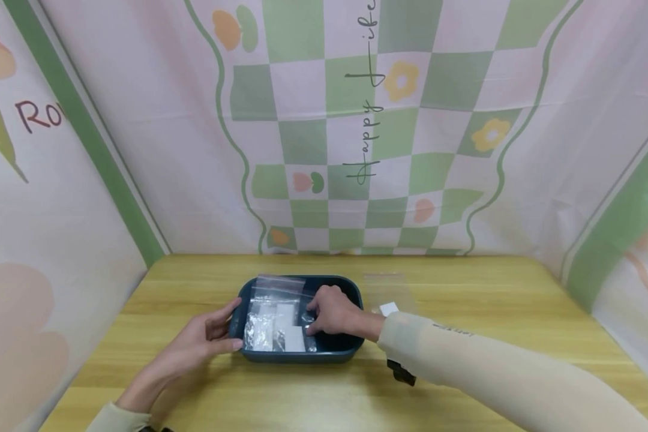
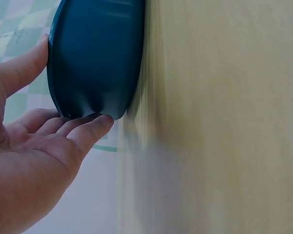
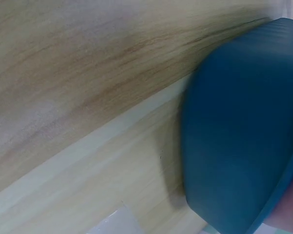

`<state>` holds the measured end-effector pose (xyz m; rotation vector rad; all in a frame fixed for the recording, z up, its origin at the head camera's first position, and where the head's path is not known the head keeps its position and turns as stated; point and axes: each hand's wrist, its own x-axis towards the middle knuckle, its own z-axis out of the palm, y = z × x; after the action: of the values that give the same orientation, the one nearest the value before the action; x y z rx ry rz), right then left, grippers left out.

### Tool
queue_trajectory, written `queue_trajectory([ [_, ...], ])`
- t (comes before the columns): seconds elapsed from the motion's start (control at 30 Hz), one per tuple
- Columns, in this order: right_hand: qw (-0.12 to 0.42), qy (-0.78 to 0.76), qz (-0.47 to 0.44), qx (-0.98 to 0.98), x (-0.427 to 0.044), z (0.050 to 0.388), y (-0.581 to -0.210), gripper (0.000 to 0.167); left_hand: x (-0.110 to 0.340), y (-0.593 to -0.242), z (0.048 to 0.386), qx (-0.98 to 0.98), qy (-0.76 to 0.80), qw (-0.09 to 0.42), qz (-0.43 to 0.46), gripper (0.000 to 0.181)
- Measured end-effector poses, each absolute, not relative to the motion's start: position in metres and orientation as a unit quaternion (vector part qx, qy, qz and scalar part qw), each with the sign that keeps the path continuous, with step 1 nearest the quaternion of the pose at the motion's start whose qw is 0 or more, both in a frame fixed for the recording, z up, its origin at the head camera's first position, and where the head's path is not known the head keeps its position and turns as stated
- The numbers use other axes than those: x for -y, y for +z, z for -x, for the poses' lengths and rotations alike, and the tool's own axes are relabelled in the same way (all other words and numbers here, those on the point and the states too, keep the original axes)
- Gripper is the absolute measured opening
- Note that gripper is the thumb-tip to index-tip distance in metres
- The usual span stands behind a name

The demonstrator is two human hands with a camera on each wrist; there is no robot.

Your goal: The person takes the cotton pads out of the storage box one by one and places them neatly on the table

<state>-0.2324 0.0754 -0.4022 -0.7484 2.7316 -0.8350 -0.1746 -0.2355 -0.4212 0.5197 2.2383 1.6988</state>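
Observation:
A dark blue bin [image 1: 297, 358] stands on the table, holding several clear zip bags [image 1: 263, 324] with white pieces inside, mostly in its left half. My left hand [image 1: 200, 339] holds the bin's left end; in the left wrist view, the thumb of this hand [image 2: 44, 126] lies at the rim and the fingers press the outer wall [image 2: 97, 53]. My right hand [image 1: 335, 312] reaches inside over the right side, thumb and forefinger apart at the bags' right edge. The right wrist view mostly shows the bin's outside [image 3: 234, 126], with little of the hand [image 3: 289, 207].
Just right of the bin, a clear zip bag [image 1: 384, 288] with a white piece [image 1: 389, 308] lies flat on the wooden table [image 1: 464, 288], partly behind my right sleeve. A patterned cloth [image 1: 351, 132] hangs behind the table's back edge.

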Motion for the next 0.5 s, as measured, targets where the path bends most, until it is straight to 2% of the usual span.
queue_trajectory([
  [0.27, 0.083, -0.288, 0.231, -0.926, -0.0753, 0.232, -0.4026, 0.036, 0.2352, -0.4214, 0.1749, -0.776, 0.586, 0.141, -0.183, 0.088],
  [0.5, 0.076, -0.3, 0.196, -0.93, -0.0731, 0.2282, -0.4025, 0.02, 0.2354, -0.4221, 0.1751, -0.774, 0.588, 0.142, -0.185, 0.089],
])
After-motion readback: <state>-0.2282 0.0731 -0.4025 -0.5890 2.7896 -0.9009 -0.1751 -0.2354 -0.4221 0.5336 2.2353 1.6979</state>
